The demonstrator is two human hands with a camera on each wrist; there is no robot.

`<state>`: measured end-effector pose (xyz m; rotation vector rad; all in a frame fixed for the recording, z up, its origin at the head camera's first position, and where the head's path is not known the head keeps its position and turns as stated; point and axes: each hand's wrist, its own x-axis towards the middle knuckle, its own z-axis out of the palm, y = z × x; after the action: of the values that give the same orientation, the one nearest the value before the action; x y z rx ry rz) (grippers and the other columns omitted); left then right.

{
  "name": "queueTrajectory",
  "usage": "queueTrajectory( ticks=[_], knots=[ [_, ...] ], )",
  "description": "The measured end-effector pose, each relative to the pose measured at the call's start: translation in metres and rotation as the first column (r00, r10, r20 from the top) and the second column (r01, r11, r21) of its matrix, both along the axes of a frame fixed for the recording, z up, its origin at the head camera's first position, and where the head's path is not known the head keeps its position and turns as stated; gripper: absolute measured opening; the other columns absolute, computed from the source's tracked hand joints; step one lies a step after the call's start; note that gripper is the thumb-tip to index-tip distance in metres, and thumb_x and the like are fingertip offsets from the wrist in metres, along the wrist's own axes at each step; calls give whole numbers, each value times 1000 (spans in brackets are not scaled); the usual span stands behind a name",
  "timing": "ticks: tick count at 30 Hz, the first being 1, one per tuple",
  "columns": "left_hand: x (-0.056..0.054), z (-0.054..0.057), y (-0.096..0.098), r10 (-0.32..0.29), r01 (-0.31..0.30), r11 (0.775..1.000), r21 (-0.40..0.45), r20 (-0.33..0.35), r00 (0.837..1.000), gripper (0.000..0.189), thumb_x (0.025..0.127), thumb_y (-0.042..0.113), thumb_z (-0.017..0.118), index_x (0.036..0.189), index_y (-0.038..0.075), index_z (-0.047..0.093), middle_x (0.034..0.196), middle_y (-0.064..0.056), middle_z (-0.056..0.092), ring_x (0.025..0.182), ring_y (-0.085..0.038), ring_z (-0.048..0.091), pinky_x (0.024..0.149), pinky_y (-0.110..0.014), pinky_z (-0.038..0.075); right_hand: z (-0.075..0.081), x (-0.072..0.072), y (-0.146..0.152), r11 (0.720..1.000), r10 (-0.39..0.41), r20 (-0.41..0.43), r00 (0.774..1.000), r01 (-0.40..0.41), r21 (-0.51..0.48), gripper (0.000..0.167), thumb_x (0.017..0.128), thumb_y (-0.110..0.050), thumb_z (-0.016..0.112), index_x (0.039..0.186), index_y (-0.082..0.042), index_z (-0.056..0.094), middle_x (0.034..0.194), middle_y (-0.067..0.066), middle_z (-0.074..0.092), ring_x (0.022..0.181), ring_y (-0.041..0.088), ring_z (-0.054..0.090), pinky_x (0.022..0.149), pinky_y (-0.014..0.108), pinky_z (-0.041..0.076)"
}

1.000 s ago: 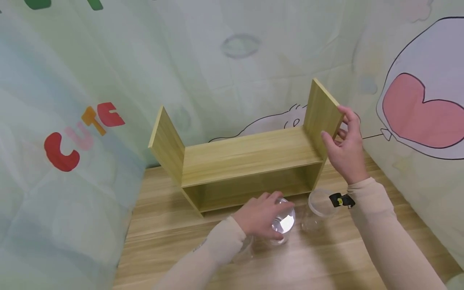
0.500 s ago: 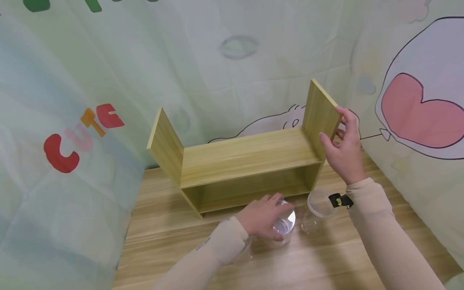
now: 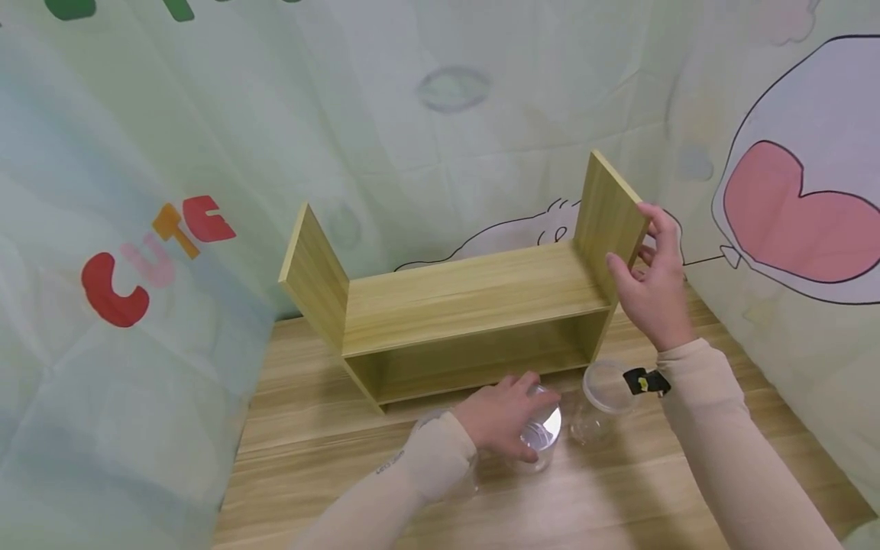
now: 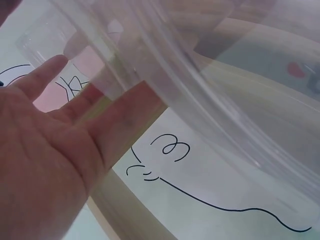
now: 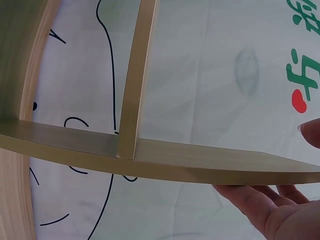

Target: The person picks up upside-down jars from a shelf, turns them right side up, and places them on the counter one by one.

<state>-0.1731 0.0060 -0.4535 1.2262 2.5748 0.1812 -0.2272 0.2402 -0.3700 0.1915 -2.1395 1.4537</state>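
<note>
My left hand (image 3: 507,418) grips a clear jar (image 3: 541,437) near its top, thumb and fingers spread to either side. The jar stands on the wooden tabletop before the two-tier wooden shelf (image 3: 474,286). Clear jar rims (image 4: 215,125) cross the left wrist view beside my fingers; which jar they belong to I cannot tell. My right hand (image 3: 656,283) touches the outer face of the shelf's right side panel (image 3: 608,210). In the right wrist view its fingers (image 5: 250,197) lie along that panel, and the thumb is apart from it. Part of the right fingers is hidden behind the panel.
Another clear jar (image 3: 608,397) with a whitish lid stands at right, partly behind the wrist strap. A third clear jar (image 3: 471,483) is mostly covered by my left forearm. Printed cloth (image 3: 440,130) hangs behind and at both sides of the tabletop (image 3: 296,428).
My left hand and the jar in it have shifted very slightly to the right. The right hand stays on the shelf panel, and the other jars have not visibly moved.
</note>
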Motion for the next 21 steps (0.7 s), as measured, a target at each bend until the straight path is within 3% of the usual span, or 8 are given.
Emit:
queueTrajectory(
  ticks=[6, 13, 16, 19, 21],
  knots=[
    [1, 1, 1, 6, -6, 1000, -18, 4, 1000, 86, 74, 44, 84, 149, 27, 44, 144, -7, 41, 118, -25, 52, 74, -25, 54, 1, 1, 0, 1000, -7, -2, 1000, 7, 5, 67, 94, -2, 58, 150, -26, 30, 139, 16, 40, 118, 44, 53, 84, 64, 49],
    [1, 4, 1, 9, -9, 999, -32, -13, 1000, 85, 77, 47, 82, 150, 27, 42, 150, -8, 38, 126, -27, 48, 80, -28, 54, 3, 0, 0, 1000, -23, 5, 1000, 23, 21, 68, 94, -4, 58, 151, -28, 30, 137, 13, 42, 115, 38, 55, 81, 51, 52],
    [1, 3, 0, 6, -6, 999, -33, -17, 1000, 85, 77, 47, 82, 150, 27, 42, 151, -8, 37, 130, -28, 45, 80, -29, 55, 3, 1, 0, 1000, -19, 17, 1000, 19, 22, 68, 94, -4, 58, 151, -29, 30, 138, 13, 41, 116, 39, 54, 83, 52, 52],
    [2, 2, -1, 18, -19, 999, -40, -20, 1000, 83, 79, 49, 80, 151, 29, 41, 154, -6, 34, 136, -30, 39, 83, -36, 55, 2, 2, 0, 1000, -9, 31, 999, 8, 20, 69, 95, -4, 58, 151, -31, 28, 139, 14, 40, 117, 40, 53, 84, 54, 52],
    [2, 4, -4, 32, -32, 999, -32, -14, 999, 81, 82, 51, 76, 151, 30, 40, 157, -6, 30, 141, -32, 32, 85, -41, 55, 2, 3, 0, 1000, 1, 37, 999, -2, 18, 70, 95, -4, 58, 152, -32, 27, 140, 14, 39, 117, 41, 53, 83, 48, 53]
  ],
)
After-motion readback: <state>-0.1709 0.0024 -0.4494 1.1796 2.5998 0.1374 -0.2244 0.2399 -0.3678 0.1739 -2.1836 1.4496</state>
